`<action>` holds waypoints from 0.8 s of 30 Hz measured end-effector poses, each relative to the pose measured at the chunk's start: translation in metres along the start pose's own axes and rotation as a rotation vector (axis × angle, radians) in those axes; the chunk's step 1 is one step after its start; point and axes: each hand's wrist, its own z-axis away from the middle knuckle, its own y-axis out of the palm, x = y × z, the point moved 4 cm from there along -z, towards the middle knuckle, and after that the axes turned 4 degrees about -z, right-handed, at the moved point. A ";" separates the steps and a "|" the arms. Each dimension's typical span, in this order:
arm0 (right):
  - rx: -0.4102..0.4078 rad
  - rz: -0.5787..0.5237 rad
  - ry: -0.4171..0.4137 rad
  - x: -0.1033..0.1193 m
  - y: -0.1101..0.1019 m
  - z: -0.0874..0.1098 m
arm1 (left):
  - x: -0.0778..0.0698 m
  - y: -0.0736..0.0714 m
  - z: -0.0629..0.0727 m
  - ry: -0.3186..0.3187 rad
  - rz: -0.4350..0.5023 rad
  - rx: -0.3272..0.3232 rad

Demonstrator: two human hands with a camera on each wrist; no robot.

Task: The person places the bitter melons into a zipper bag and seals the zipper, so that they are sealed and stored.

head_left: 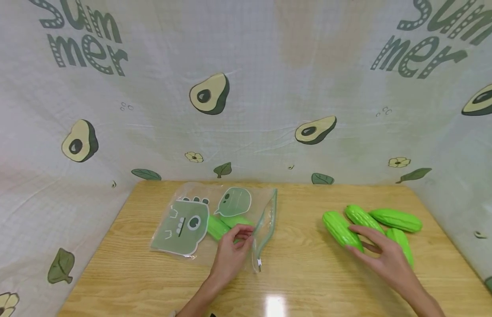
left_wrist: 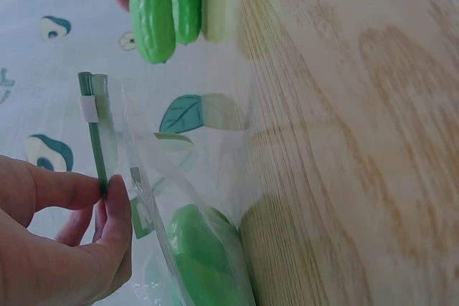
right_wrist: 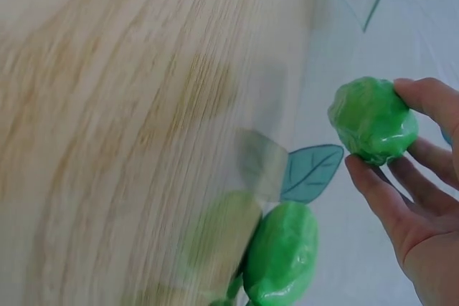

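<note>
A clear slider zip bag [head_left: 184, 237] with a green monster print lies on the left of the table, its mouth facing right. Inside it are two green cucumbers [head_left: 217, 228], partly covered by the print and the hand. My left hand [head_left: 230, 257] pinches the bag's green zip edge [left_wrist: 97, 148] between thumb and fingers, lifting the mouth. On the right, my right hand [head_left: 388, 262] holds a ridged, shiny green cucumber [head_left: 340, 230] by its near end, raised over the wood in the right wrist view. Beside and behind that hand lie three more cucumbers [head_left: 396, 220].
The wooden table [head_left: 301, 273] has a white slider [head_left: 259, 262] of the bag near its middle. Pale cloth [head_left: 261, 145] printed with avocados and leaves stands along the back and both sides.
</note>
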 end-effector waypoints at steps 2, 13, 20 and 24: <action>0.002 -0.010 0.009 0.000 0.002 -0.001 | 0.000 0.000 0.000 0.001 -0.001 -0.003; 0.018 -0.035 0.030 0.003 0.016 -0.009 | -0.002 -0.001 0.003 0.011 0.027 -0.016; 0.050 -0.084 0.055 0.002 0.025 -0.016 | -0.003 -0.001 0.002 0.024 0.012 -0.022; 0.060 -0.116 0.060 0.002 0.031 -0.019 | -0.003 -0.001 0.001 0.025 0.002 -0.019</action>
